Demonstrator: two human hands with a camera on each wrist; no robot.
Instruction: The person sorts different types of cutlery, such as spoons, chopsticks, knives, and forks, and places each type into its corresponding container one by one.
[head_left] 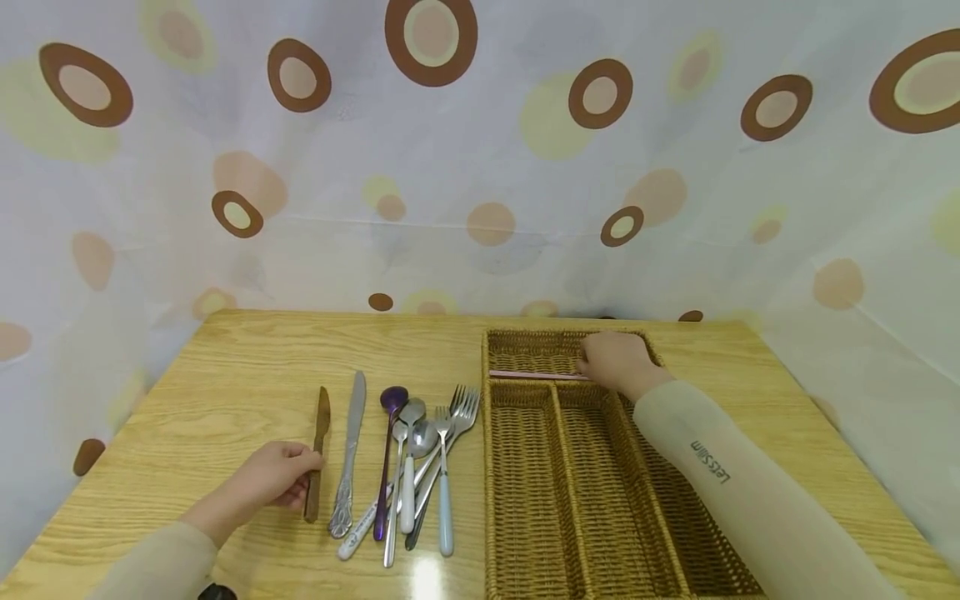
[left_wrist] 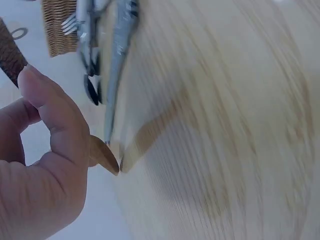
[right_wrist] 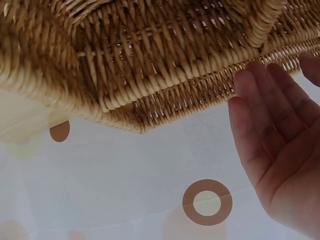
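My left hand [head_left: 279,471] pinches a copper-brown table knife [head_left: 322,421] between thumb and fingers, its blade pointing away from me. In the left wrist view, part of the knife [left_wrist: 11,52] shows beyond the thumb, and its blade tip [left_wrist: 105,156] hangs just off the wood. My right hand [head_left: 618,362] is over the back compartment of a wicker cutlery basket [head_left: 486,467]. A thin pink stick [head_left: 536,376] lies along that compartment's front edge, reaching toward the hand. The right wrist view shows the right hand's fingers [right_wrist: 260,95] loosely extended, holding nothing visible.
A silver knife [head_left: 351,454] lies right of the held one. Beside it is a pile of spoons and forks, including a purple spoon [head_left: 388,450] and a blue-handled fork [head_left: 446,500]. Long compartments fill the basket's front. A patterned cloth [head_left: 487,167] hangs behind the table [head_left: 247,358].
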